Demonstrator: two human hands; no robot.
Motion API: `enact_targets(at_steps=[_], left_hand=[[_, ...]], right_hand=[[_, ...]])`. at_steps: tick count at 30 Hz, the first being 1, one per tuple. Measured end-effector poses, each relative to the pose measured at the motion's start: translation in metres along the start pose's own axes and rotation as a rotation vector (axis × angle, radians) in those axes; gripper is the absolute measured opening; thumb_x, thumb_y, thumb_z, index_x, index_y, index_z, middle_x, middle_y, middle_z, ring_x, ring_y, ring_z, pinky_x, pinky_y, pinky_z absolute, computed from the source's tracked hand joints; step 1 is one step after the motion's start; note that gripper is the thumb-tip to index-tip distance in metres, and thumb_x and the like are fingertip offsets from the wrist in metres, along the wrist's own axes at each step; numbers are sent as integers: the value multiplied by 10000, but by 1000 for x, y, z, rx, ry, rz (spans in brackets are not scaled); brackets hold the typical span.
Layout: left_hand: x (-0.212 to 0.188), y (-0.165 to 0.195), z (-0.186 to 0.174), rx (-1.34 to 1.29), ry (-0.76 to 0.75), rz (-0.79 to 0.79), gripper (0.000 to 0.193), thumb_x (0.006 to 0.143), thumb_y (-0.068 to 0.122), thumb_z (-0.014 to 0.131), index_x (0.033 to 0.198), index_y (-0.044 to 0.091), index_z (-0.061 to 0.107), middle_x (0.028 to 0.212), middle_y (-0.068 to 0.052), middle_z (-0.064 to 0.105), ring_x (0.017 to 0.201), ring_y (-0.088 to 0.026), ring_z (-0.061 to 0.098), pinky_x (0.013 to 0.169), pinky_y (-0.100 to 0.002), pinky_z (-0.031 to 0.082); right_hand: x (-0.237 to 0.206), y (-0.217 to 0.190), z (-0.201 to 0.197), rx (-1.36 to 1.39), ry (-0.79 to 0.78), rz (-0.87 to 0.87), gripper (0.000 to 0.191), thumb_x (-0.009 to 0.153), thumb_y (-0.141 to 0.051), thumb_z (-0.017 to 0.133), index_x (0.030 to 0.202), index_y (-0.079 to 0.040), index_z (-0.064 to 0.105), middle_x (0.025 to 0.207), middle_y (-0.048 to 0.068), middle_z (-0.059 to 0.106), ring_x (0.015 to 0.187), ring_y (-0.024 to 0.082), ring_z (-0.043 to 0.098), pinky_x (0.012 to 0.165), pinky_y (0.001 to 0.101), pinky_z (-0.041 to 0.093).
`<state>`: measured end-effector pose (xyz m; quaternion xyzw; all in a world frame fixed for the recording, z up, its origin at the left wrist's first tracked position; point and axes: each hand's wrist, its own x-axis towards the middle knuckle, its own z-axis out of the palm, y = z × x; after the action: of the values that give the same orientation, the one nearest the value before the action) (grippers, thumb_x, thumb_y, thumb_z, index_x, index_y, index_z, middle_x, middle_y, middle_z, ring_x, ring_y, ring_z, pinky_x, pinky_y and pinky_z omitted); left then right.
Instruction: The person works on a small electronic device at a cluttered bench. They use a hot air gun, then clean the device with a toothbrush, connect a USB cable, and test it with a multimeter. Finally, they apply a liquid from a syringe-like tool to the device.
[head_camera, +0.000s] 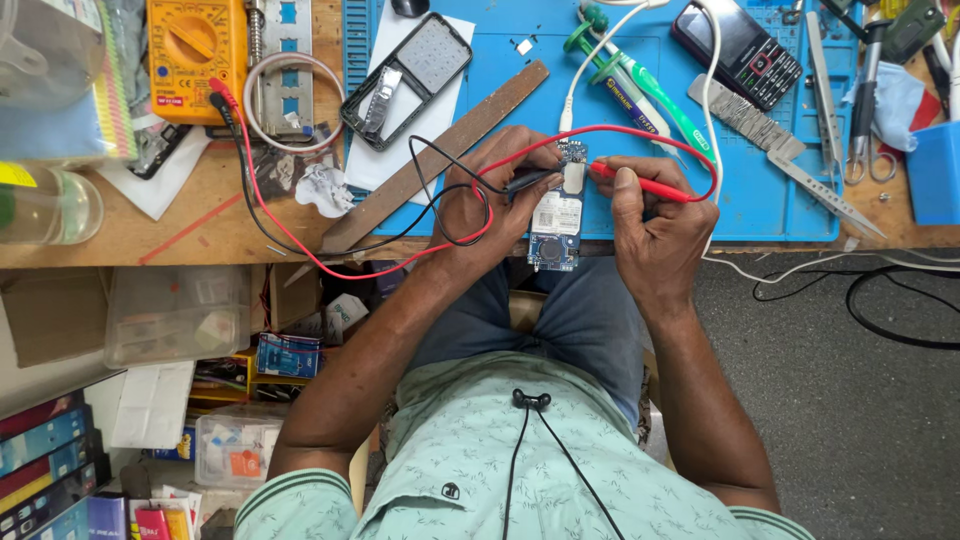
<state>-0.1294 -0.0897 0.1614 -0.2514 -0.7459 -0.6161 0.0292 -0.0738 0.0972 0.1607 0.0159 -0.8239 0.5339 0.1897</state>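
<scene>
Circuit board (556, 215) sits upright at the desk's (200, 235) near edge, long axis running away from the body. Left hand (490, 195) cradles it, pinching the black probe (527, 181); right hand (650, 225) clamps the red probe (640, 182), tip touching the board's top.

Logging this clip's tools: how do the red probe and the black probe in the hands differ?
The red probe is in the right hand; the black probe is in the left hand. The red probe shows most of its length, while the black probe is mostly hidden by fingers. Both point at the circuit board and trail leads toward the yellow multimeter.
</scene>
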Motion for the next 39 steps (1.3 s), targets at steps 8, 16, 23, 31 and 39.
enact_targets(at_steps=[8, 16, 23, 31, 39], left_hand=[[1, -1, 2, 18, 11, 22, 222, 928, 17, 781, 1106, -1, 650, 1065, -92, 718, 1045, -189, 756, 919, -303, 659], [-6, -27, 14, -27, 36, 61, 225, 947, -12, 729, 1149, 38, 644, 1072, -76, 686, 1039, -198, 711, 906, -327, 590], [-8, -30, 13, 92, 81, 92, 247, 944, 119, 738, 1155, 70, 618, 1053, -57, 700, 1001, -210, 733, 891, -327, 610], [-8, -27, 9, 171, 54, 85, 264, 968, 185, 737, 1175, 89, 605, 1053, -46, 710, 976, -206, 745, 828, -306, 623], [-8, -25, 10, 138, 59, 72, 286, 961, 168, 735, 1198, 78, 603, 1069, -52, 708, 983, -204, 743, 837, -310, 631]], right_hand=[[1, -2, -1, -27, 1, -1, 167, 1124, -67, 599, 1125, 73, 690, 1007, 162, 768, 947, 199, 777, 848, 302, 633], [-6, 17, 0, 98, -1, 33, 149, 1155, -12, 610, 1092, 90, 699, 1029, 140, 729, 944, 160, 706, 926, 305, 589], [-2, 2, 6, -95, 2, -43, 153, 1182, 37, 577, 1123, 134, 680, 1021, 209, 744, 941, 230, 746, 934, 326, 595], [0, -14, 9, -50, 16, 4, 188, 1161, 8, 591, 1112, 181, 644, 1032, 233, 719, 972, 258, 740, 960, 355, 613], [-2, -7, 7, -28, 20, 8, 181, 1150, 14, 584, 1103, 180, 641, 1027, 236, 717, 967, 257, 739, 962, 357, 616]])
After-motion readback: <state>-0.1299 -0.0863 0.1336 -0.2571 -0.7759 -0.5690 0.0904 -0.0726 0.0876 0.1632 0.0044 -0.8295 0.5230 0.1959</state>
